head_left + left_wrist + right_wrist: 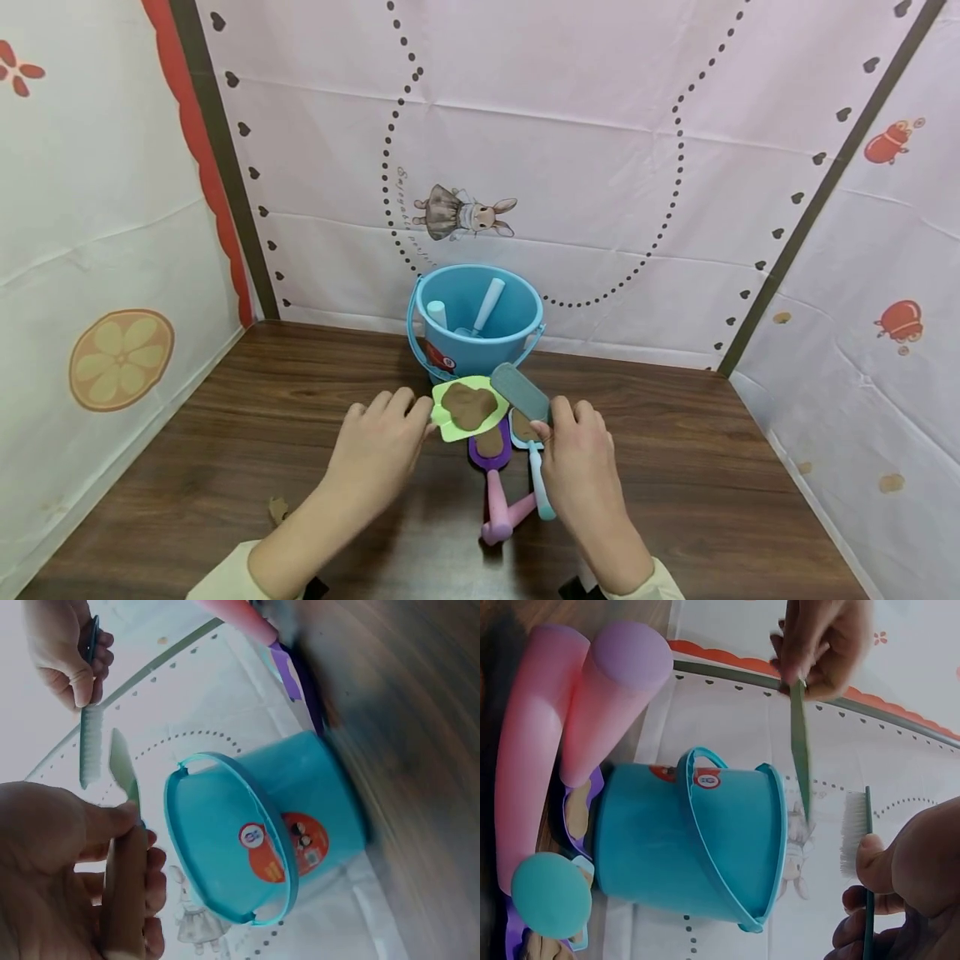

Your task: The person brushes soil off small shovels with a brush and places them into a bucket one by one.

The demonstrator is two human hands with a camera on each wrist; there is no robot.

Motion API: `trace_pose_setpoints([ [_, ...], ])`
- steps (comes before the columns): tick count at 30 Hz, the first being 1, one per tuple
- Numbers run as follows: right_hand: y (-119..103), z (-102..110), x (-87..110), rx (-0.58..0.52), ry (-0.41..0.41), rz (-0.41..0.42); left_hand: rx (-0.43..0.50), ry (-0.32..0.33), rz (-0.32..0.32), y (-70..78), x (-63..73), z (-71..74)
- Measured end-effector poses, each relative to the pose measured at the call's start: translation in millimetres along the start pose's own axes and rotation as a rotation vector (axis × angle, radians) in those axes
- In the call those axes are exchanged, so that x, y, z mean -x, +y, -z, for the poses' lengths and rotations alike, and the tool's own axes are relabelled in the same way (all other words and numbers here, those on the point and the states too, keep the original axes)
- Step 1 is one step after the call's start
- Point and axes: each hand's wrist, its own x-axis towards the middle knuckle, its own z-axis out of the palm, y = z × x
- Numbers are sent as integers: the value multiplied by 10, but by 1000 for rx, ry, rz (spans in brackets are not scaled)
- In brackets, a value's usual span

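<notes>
A flat lime-green toy shovel (450, 430) with a brown, flower-shaped patch (469, 406) on its face is gripped in my left hand (378, 450). In the left wrist view, my thumb presses along its handle (126, 892). My right hand (581, 462) holds a grey-green brush (520, 392) beside the shovel. Pale bristles (852, 832) of the brush face the shovel in the right wrist view. Both tools are raised in front of a blue bucket (480, 354).
Two handles (489, 304) lean inside the bucket. Below the hands lie a purple shovel (472, 454) with a pink handle (497, 496) and a light-blue one (538, 475), both with brown patches. A small tan piece (278, 510) rests near my left forearm. Printed cloth (600, 183) hangs behind.
</notes>
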Motion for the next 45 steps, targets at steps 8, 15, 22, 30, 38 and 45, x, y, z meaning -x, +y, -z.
trace_pose_setpoints([
  [8, -66, -60, 42, 3, -10, 28, -32, 207, -33, 125, -79, -216],
  [15, -100, -93, 69, 44, -3, 56, -57, 243, -11, 215, -101, -258],
  [22, -178, -154, 155, 47, -32, 98, -86, 256, 37, 287, -54, -249],
  [30, -216, -259, 194, 112, 61, 162, -59, 285, 62, 312, -51, -240],
  [38, -99, -299, 140, 149, 133, 135, -24, 269, 55, 359, -43, -273],
  [45, -12, -311, 87, 150, 135, 100, -12, 259, 59, 348, -31, -310],
])
